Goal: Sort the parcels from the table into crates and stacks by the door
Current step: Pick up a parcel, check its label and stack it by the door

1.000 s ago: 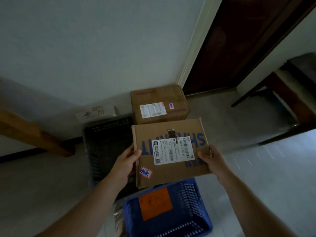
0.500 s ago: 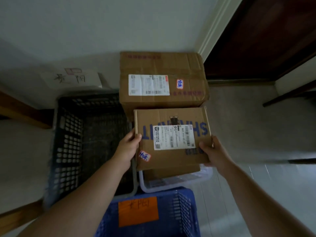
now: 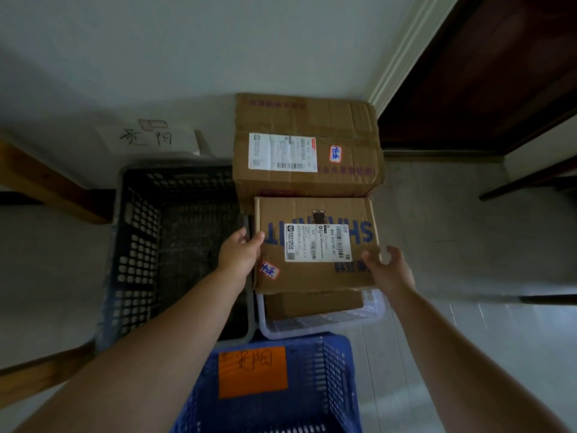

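Floor by door: parcel over white crate; stiff cardboard, probably light.
Left hand: grip pinches left edge.
Right hand: thumb on corner, grip unclear.
Hold: opposite side edges.

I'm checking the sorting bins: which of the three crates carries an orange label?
The blue crate nearest the camera: an orange label sits on its wall. The black crate and the white crate show none.

Indoor parcel-sorting corner: blue crate, carton, dark door.
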The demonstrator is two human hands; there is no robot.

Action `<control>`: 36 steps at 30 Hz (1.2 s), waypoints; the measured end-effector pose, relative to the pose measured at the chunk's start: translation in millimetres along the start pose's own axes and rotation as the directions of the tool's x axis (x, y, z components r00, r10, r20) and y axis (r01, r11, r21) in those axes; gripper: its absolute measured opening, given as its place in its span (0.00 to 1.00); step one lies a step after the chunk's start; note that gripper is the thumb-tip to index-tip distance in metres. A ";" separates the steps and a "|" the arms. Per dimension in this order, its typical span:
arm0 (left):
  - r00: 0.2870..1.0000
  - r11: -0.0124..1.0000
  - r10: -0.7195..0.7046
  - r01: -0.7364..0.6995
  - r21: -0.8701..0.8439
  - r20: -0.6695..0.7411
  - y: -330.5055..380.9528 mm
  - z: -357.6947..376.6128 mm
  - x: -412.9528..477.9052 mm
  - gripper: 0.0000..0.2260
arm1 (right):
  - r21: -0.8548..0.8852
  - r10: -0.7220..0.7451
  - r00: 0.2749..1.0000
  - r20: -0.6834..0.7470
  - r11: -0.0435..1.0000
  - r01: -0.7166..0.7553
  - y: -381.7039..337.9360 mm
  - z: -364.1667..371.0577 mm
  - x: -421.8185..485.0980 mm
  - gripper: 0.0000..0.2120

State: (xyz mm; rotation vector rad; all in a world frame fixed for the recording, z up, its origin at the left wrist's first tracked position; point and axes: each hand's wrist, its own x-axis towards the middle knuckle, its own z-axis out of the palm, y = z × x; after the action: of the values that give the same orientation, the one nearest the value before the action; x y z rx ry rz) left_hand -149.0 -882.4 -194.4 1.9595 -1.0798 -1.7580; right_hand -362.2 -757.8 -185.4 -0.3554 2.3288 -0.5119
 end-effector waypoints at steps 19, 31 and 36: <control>0.930 0.968 0.251 -0.241 -0.068 0.267 183.8 -212.9 -213.1 0.09 | 0.301 -0.315 0.948 -0.036 0.901 0.311 -222.7 -31.0 -305.6 0.19; 0.850 0.826 0.527 -0.518 -0.221 -0.023 147.4 -387.5 -333.9 0.21 | 0.373 -0.623 0.777 -0.091 0.702 0.607 -264.3 14.7 -486.3 0.22; 0.800 0.774 0.571 -0.600 -0.205 -0.184 108.9 -471.6 -380.5 0.21 | 0.347 -0.727 0.686 -0.041 0.633 0.692 -274.2 61.3 -568.3 0.22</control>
State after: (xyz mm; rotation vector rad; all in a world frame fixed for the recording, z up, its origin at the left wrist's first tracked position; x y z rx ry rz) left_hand 270.6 -814.2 250.8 1.3403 -1.1913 -1.3391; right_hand 111.5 -794.2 234.3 -1.1287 1.8658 -1.2273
